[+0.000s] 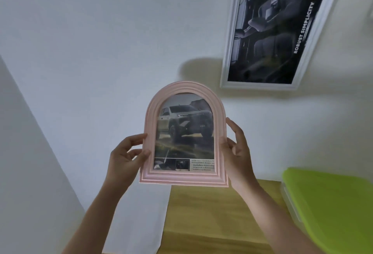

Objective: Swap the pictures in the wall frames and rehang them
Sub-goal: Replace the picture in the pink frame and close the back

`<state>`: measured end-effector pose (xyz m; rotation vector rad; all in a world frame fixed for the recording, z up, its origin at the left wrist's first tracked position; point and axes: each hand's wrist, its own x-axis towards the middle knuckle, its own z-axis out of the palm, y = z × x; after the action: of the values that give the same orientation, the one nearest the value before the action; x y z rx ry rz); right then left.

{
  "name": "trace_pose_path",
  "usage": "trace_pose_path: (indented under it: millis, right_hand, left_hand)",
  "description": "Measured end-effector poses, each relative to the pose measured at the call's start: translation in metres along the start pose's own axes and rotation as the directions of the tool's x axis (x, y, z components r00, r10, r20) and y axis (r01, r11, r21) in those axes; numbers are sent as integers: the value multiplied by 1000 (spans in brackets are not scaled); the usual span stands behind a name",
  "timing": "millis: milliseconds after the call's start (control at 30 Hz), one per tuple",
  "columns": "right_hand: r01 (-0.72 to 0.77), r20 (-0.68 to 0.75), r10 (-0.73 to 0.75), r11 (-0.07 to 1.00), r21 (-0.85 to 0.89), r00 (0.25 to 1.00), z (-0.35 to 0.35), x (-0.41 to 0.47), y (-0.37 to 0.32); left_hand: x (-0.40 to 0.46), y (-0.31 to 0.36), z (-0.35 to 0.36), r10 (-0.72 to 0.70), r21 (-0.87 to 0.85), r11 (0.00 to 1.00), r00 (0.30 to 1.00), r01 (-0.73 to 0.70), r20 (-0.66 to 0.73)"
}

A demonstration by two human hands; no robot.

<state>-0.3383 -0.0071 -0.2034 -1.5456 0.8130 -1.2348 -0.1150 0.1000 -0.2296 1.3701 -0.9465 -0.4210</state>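
the pink arched plastic frame (184, 135) with a truck picture is held up before the wall, left hand (125, 157) and right hand (236, 148) pinching its side edges. it looks unhung; the white rectangular frame (230, 51) already hangs nearby.

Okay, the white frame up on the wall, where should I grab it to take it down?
Take the white frame by its two long side rails, one hand from each side, as the left hand and right hand now hold the pink frame. It is tall and narrow, so side grips should keep it steady.
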Motion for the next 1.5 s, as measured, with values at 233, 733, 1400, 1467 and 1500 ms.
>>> trace_pose_path:
  millis: [233,733,1400,1467,1500]
  right_hand:
    - [273,-46,-270,957,94,962,54,70,-89]
    - [615,-170,-594,780,117,786,120,230,-234]
    - [626,-233,-680,732,-269,696,137,251,-177]
    - [636,-221,-706,705,-313,673,138,250,-173]
    - [640,-215,-715,695,-327,666,139,251,-170]
  left_hand:
    - [92,81,-40,258,-46,964,965,-260,-43]
    - [269,226,-72,553,-46,826,824,-561,-120]
    - [300,187,-43,653,232,750,749,-619,-110]
    - [301,183,-41,664,261,738,739,-623,-115]
    - [302,182,-40,667,271,734,736,-622,-118]
